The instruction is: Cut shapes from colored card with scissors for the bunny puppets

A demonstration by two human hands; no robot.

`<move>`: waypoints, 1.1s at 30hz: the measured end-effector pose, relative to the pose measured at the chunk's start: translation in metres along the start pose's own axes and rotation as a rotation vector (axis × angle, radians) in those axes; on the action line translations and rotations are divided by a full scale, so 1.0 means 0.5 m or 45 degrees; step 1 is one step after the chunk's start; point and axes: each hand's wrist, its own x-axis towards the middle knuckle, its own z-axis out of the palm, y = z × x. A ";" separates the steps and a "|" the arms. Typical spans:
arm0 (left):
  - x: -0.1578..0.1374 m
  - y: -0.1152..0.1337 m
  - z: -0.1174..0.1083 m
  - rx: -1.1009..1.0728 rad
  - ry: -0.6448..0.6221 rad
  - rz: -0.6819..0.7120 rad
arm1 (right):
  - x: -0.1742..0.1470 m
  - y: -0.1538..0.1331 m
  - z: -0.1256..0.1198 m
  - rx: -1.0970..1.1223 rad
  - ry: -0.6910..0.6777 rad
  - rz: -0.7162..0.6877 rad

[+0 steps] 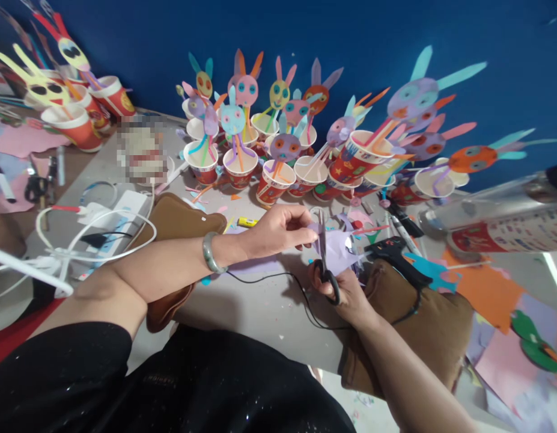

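My left hand [285,227], coming in from the left with a bangle on the wrist, pinches the edge of a piece of purple paper [339,251]. The fingers of my right hand [343,293] are through the black handle loops of a pair of scissors [323,258]. Its metal blades point away from me and lie across the paper, close to my left fingertips. Whether the blades are fully closed is hard to see. Beneath my left wrist, a purple sheet [255,264] lies on the table.
Red paper cups [276,186] with paper rabbit heads line the blue wall. A black glue gun [398,258] is by a brown cushion [408,328] at right; another brown cushion [174,222] lies left. White cables cross a power strip [120,219]. A clear bottle [499,222] intrudes at right.
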 end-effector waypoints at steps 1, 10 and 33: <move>0.000 0.000 -0.001 0.004 0.001 0.001 | 0.000 0.000 0.000 0.001 -0.002 -0.001; 0.001 -0.001 -0.002 0.021 0.003 0.022 | 0.000 0.004 0.000 -0.019 -0.012 -0.003; 0.002 -0.001 -0.004 0.107 0.046 0.084 | 0.004 -0.004 -0.001 -0.046 -0.013 0.032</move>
